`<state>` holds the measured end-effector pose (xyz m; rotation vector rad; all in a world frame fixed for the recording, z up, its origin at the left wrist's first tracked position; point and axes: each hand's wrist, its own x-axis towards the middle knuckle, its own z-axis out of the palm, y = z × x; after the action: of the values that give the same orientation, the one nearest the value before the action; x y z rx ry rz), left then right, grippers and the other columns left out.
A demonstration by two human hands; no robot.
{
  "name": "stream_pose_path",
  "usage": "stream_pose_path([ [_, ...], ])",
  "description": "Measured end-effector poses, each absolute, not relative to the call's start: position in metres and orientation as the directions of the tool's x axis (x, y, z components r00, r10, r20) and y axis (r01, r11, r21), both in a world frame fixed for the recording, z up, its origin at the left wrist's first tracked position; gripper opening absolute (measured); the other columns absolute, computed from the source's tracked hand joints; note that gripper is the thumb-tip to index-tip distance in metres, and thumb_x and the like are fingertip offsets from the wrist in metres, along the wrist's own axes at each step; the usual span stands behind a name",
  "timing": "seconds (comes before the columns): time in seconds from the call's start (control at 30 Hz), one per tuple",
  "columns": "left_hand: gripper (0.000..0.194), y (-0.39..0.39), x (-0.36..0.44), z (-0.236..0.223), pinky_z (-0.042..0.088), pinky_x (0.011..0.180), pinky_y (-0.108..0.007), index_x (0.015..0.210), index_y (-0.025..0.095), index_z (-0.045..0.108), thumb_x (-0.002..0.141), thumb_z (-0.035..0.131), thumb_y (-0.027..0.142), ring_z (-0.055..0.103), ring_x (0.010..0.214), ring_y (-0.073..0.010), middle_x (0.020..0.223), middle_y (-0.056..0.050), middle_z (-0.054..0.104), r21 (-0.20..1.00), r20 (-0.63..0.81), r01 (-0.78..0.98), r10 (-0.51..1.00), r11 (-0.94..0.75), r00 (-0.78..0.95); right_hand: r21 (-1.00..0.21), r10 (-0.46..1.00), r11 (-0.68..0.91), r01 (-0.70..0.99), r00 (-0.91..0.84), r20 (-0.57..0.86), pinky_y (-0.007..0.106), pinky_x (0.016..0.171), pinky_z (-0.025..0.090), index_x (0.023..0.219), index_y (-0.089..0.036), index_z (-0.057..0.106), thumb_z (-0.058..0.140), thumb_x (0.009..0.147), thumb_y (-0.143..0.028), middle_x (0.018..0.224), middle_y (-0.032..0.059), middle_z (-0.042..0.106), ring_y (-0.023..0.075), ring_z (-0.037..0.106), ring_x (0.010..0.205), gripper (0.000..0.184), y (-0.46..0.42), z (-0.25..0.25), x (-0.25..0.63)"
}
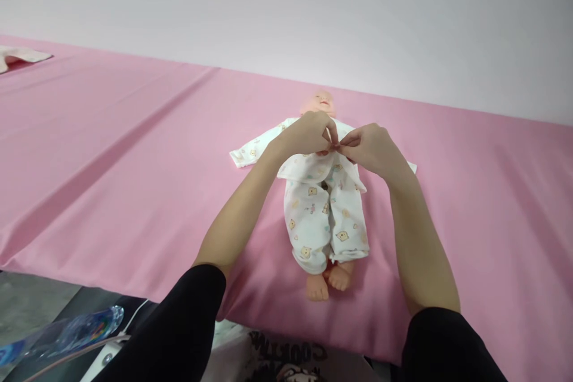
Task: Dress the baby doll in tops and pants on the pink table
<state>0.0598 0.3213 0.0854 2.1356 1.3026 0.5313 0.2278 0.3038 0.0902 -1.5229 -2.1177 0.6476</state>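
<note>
The left hand point(313, 131) and the right hand point(370, 146) each pinch a small bit at the front of the white printed top point(307, 168), fingertips meeting; on my feed I can't tell whether it is cloth edge or a tie. The top is on a doll point(323, 101) lying on its back on the pink-covered worktop point(134, 191), feet towards me.

Nearest first, I'd mind those bare feet point(317, 287): they lie close to the front edge, so a strong pull my way could drag the doll and rumple the loose cover with it. The trousers point(308, 224) could shift along. Further up, the top's lower flaps hang apart; uneven tension could leave the front crooked, and so small a pinch could slip free. My own knuckles hide most of the chest, so I could catch the wrong layer, and the right forearm covers much of one sleeve.

Around that, a plastic bottle point(89, 329) and a cable point(76, 358) sit low on my left, clear of the hands. Far left lies another pale garment point(29, 55), well apart; behind everything stands a white wall point(286, 12).
</note>
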Motion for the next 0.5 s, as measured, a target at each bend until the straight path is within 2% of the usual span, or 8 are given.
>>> stream_pose_path([
  [0.17,0.029,0.323,0.059,0.079,0.048,0.057,-0.021,0.097,0.016,0.054,0.071,0.058,0.005,0.065,0.062,-0.0121,0.075,0.0,0.069,0.717,-0.013,0.636,0.907,-0.285,0.42,-0.777,0.925,0.152,0.611,-0.366,-0.107,0.024,0.059,0.055,0.075,-0.011,0.067,0.055,0.074,-0.004,0.072,0.0077,0.07,0.0149,0.067,0.062,0.014,0.304,0.089,0.227],
  [0.23,0.031,0.324,0.059,0.075,0.049,0.056,-0.021,0.098,0.017,0.052,0.071,0.058,0.005,0.065,0.06,-0.0117,0.077,0.0,0.068,0.722,-0.028,0.633,0.902,-0.281,0.432,-0.756,0.923,0.147,0.638,-0.362,-0.127,0.023,0.058,0.056,0.077,-0.01,0.065,0.052,0.072,-0.001,0.072,0.0074,0.07,0.015,0.067,0.06,0.017,0.303,0.088,0.224],
  [0.4,0.031,0.327,0.06,0.069,0.05,0.06,-0.02,0.103,0.019,0.05,0.076,0.05,0.004,0.066,0.064,-0.0118,0.076,0.001,0.067,0.753,-0.071,0.613,0.897,-0.239,0.437,-0.571,0.95,0.21,0.794,-0.305,-0.074,0.025,0.053,0.054,0.073,-0.012,0.062,0.054,0.069,0.0,0.059,0.0055,0.067,0.0165,0.064,0.05,0.015,0.309,0.08,0.216],
  [0.5,0.029,0.327,0.06,0.069,0.051,0.062,-0.022,0.105,0.019,0.049,0.079,0.046,0.007,0.067,0.067,-0.0131,0.076,-0.001,0.066,0.768,-0.077,0.598,0.894,-0.229,0.442,-0.591,0.938,0.202,0.781,-0.329,-0.114,0.026,0.054,0.054,0.072,-0.013,0.061,0.057,0.067,-0.003,0.061,0.0052,0.068,0.0174,0.065,0.052,0.012,0.316,0.075,0.217],
])
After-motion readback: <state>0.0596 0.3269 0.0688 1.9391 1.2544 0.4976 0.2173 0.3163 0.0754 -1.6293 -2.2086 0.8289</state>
